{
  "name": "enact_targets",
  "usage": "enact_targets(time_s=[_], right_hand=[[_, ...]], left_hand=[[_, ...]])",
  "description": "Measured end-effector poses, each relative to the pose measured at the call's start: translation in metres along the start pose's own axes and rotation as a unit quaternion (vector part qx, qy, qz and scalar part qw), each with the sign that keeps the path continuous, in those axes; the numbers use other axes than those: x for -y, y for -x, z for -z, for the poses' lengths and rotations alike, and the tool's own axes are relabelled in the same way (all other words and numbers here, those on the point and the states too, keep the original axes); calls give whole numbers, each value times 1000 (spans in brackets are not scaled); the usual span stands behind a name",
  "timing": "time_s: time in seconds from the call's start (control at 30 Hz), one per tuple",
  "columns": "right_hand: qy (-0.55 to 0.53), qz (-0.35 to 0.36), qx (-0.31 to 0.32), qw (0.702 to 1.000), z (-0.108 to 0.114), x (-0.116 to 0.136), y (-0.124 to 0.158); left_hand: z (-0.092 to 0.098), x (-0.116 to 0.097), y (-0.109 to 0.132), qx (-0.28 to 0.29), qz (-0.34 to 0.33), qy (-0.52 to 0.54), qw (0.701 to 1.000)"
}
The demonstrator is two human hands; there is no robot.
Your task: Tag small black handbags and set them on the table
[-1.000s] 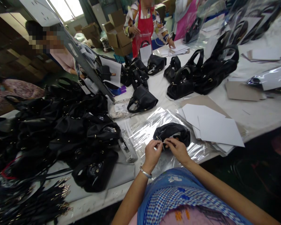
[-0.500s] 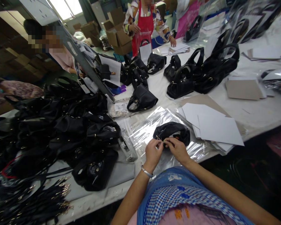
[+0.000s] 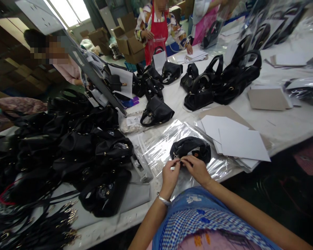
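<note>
A small black handbag [image 3: 191,147] lies on a sheet of clear plastic bags [image 3: 161,146] at the table's near edge. My left hand [image 3: 169,175] and my right hand [image 3: 197,168] meet just in front of it, fingertips pinched together on a small metal fitting at the bag's near side. What the fitting is, I cannot make out. A silver bracelet sits on my left wrist.
A big heap of black handbags [image 3: 67,146] fills the left. White cards [image 3: 240,140] lie to the right of the bag. More black bags [image 3: 219,83] stand further back. Black straps with clips [image 3: 54,222] lie near left. Other people work at the far end [image 3: 159,31].
Both hands stay pinched at the bag's near side, shifting slightly nearer the table edge. The view has tipped a little.
</note>
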State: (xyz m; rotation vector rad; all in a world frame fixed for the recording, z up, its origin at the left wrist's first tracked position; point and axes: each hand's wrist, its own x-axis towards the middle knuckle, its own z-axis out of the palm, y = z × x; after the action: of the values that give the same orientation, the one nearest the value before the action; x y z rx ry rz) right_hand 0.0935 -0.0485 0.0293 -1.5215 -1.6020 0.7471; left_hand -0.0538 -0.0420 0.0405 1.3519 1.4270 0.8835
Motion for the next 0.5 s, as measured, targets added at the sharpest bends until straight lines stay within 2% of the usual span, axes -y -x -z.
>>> enact_targets(time_s=[0.07, 0.13, 0.3, 0.5], right_hand=[[-24, -17, -5, 1000, 4, 0, 2], [-39, -36, -6, 999, 7, -1, 6], [-78, -75, 24, 994, 12, -4, 14], [-136, -162, 40, 977, 4, -20, 28]], left_hand=[[2, 7, -3, -68, -23, -44, 996], [1, 15, -6, -93, -30, -95, 991], [-7, 33, -14, -35, -33, -223, 974], [-8, 39, -22, -39, -65, -248, 966]])
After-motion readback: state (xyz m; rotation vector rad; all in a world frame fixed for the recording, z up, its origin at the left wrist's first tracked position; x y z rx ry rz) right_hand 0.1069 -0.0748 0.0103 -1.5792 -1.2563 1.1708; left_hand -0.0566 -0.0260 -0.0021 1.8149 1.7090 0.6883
